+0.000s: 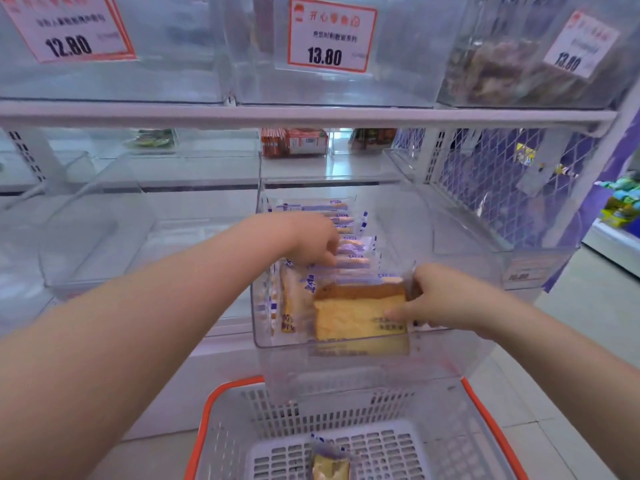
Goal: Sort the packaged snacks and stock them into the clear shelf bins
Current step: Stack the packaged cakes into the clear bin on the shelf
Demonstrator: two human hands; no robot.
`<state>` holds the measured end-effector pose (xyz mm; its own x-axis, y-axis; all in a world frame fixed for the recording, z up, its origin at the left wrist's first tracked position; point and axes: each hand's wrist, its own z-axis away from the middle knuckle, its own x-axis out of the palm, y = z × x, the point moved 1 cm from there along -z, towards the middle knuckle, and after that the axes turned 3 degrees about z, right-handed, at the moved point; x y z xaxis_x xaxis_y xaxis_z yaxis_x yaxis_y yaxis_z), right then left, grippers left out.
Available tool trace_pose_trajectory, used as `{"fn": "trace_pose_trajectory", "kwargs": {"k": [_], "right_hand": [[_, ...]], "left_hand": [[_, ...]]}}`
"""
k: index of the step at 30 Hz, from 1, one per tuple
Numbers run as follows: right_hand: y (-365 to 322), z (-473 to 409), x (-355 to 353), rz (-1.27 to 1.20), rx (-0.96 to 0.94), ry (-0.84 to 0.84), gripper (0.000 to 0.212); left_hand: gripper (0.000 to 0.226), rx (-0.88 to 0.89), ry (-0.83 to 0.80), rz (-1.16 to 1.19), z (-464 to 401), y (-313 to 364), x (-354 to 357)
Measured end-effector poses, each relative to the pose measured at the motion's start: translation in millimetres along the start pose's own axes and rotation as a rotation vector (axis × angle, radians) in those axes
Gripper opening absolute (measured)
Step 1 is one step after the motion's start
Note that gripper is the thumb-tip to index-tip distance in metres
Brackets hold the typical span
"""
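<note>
In the clear shelf bin, the right hand pinches a wrapped cake slice at its right edge, fingers curled onto the wrapper, standing it at the front wall. The left hand reaches deeper, fingers bent down onto the row of packaged cakes lined up behind. Below, one more packet lies in the orange-rimmed basket. Up top, a price tag reads 13.80.
</note>
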<state>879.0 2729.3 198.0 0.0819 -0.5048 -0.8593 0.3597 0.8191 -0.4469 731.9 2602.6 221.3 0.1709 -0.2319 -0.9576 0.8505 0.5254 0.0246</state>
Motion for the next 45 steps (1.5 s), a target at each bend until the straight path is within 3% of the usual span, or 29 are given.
{"fn": "trace_pose_trajectory", "kwargs": {"k": [4,8,10,13,18,21,23,25,28,31,32,34,37,38,40,43,45], "right_hand": [[-2,-8,7,0.034,0.121,-0.219,0.022],[-15,-17,11,0.078,0.111,-0.29,0.031],[-21,-24,15,-0.044,0.128,-0.283,0.013],[-27,-31,22,-0.312,0.167,-0.226,0.015],[-19,-33,23,-0.25,0.246,-0.245,0.021],[-15,-29,17,-0.166,0.263,-0.276,0.039],[-15,-23,12,-0.165,0.238,-0.258,0.039],[-18,-12,5,-0.088,0.178,-0.171,0.039],[-19,11,-4,0.122,-0.016,0.111,0.03],[-19,44,-1,0.017,-0.276,0.368,0.005],[-17,55,3,-0.061,-0.358,0.418,0.006],[-11,75,18,-0.179,-0.486,0.432,0.01],[1,85,55,-0.158,-0.547,0.306,0.015],[6,84,69,-0.13,-0.54,0.234,0.016],[19,75,103,-0.026,-0.499,0.037,0.015],[49,58,160,0.18,-0.333,-0.311,0.023],[70,53,191,0.276,-0.24,-0.449,0.027]], "left_hand": [[0.022,0.0,-0.003,-0.075,-6,7,9],[0.014,0.0,0.057,-0.035,-4,4,4],[0.015,-0.013,0.109,0.002,1,0,-2],[0.019,-0.027,0.205,0.064,13,-5,-8],[0.065,-0.033,0.072,0.106,29,0,0],[0.085,-0.081,0.011,-0.062,29,5,12],[0.087,-0.131,-0.004,-0.209,27,9,19],[0.083,-0.172,0.002,-0.267,28,12,21],[0.068,-0.132,0.116,-0.237,40,19,14],[0.05,-0.009,0.32,-0.095,68,35,10],[0.045,0.045,0.39,-0.058,80,42,12],[0.036,0.2,0.542,-0.049,105,59,23],[0.032,0.465,0.672,-0.085,135,80,52],[0.033,0.497,0.646,-0.092,140,85,67],[0.031,0.464,0.434,-0.071,139,92,104],[0.025,0.276,0.032,-0.03,117,91,176],[0.026,0.166,-0.158,0.026,100,88,225]]}}
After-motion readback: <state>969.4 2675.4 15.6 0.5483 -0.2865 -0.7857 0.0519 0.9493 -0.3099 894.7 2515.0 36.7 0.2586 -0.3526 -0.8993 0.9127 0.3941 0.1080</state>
